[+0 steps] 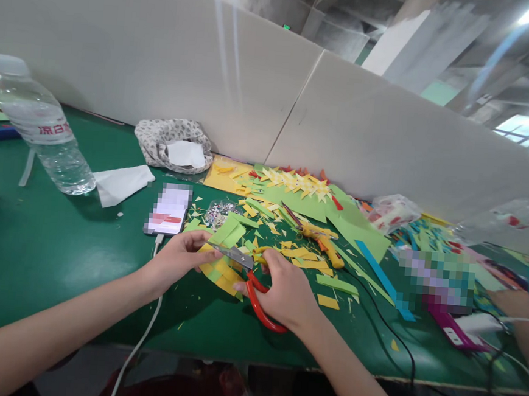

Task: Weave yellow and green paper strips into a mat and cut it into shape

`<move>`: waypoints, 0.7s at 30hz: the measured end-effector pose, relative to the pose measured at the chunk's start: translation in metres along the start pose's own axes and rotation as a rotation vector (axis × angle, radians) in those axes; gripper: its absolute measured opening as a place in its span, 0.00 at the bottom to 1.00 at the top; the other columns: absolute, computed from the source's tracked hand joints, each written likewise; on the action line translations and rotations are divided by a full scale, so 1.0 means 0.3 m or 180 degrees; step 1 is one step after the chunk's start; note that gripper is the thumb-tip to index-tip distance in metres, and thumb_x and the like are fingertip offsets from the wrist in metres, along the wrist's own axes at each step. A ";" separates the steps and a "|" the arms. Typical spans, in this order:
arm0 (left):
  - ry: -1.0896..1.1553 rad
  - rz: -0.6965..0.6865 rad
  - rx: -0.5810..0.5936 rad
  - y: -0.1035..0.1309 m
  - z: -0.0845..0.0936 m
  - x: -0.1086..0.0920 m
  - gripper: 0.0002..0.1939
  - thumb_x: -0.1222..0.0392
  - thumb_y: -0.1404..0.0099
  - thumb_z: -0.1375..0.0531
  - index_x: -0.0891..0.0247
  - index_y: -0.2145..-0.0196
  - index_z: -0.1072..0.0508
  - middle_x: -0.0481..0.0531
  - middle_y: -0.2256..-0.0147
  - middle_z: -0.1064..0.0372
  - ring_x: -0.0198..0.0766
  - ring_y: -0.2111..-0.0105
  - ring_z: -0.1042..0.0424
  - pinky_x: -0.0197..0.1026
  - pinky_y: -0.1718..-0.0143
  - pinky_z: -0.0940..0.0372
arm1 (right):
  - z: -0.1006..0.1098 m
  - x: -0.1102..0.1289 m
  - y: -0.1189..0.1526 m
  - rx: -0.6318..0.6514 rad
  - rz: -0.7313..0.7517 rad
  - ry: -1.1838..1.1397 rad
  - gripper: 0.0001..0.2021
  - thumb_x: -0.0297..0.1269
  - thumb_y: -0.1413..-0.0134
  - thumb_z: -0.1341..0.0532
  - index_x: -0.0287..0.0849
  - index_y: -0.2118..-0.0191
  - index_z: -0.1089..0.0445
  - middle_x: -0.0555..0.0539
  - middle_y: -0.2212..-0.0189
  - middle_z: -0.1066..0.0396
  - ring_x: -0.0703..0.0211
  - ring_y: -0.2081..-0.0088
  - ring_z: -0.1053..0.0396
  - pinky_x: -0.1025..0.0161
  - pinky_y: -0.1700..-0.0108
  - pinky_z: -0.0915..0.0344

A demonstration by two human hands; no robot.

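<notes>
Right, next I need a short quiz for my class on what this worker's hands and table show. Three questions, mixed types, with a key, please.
1. Multiple choice: what is in the right hand?
a) the yellow glue gun
b) scissors
c) the spotted cloth bag

2. True or false: the left hand is holding the water bottle.

3. Fill the gap: the white cable is plugged into the ______.

Key
1: b, with the fingers at the red and yellow handles.
2: False; the left hand holds paper at the blades.
3: phone.
</notes>
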State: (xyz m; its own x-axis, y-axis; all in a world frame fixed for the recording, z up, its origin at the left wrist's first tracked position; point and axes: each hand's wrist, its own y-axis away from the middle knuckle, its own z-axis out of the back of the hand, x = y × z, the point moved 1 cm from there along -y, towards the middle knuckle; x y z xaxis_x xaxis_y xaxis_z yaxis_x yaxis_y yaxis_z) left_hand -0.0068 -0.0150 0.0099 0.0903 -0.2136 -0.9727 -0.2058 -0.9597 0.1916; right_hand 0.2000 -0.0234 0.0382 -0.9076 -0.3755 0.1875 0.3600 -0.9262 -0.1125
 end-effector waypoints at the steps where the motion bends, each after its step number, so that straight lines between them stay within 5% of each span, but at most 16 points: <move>1: -0.0014 0.0008 0.0001 0.000 0.000 0.000 0.11 0.55 0.49 0.35 0.61 0.69 0.29 0.46 0.68 0.27 0.32 0.72 0.31 0.31 0.77 0.41 | 0.000 0.000 0.000 0.0006 0.0001 0.0016 0.17 0.52 0.55 0.42 0.45 0.72 0.47 0.49 0.71 0.35 0.57 0.72 0.35 0.64 0.74 0.45; 21: 0.0115 0.0085 -0.0105 0.002 -0.002 -0.008 0.10 0.54 0.47 0.36 0.61 0.68 0.28 0.46 0.70 0.28 0.32 0.70 0.32 0.31 0.73 0.37 | 0.001 -0.015 -0.006 -0.0019 0.0043 0.0288 0.20 0.57 0.55 0.44 0.44 0.73 0.45 0.50 0.75 0.37 0.60 0.75 0.38 0.64 0.74 0.47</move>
State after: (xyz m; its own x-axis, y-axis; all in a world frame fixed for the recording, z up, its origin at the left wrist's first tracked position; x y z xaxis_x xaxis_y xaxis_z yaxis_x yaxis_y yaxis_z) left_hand -0.0065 -0.0151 0.0125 0.1204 -0.2451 -0.9620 -0.1763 -0.9589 0.2223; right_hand 0.2035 -0.0202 0.0377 -0.9187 -0.3829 0.0969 0.3711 -0.9208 -0.1204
